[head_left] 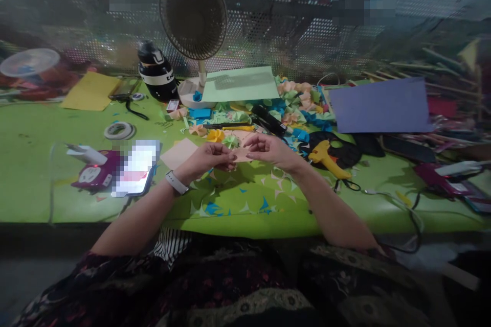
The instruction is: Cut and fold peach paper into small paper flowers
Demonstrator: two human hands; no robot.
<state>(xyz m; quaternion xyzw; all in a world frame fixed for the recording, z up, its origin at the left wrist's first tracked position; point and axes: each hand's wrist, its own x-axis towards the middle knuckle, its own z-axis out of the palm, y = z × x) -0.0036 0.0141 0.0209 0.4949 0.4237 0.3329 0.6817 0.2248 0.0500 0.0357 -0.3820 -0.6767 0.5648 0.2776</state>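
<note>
I sit at a bright green table (28,163) that runs wide to the left and right, with a grey perforated screen (261,15) behind its far edge. At the far side stand a round caged fan (194,13) and a black bottle with a white band (158,77); a flat purple sheet (383,104) lies far right. Small triangular blue and pale paper scraps (264,205) dot the near surface. The small peach paper piece (241,155) is between my 2 hands: my left hand (218,156) pinches its left end, my right hand (268,152) grasps its right. A flat peach paper sheet (177,153) lies just left of my left hand.
</note>
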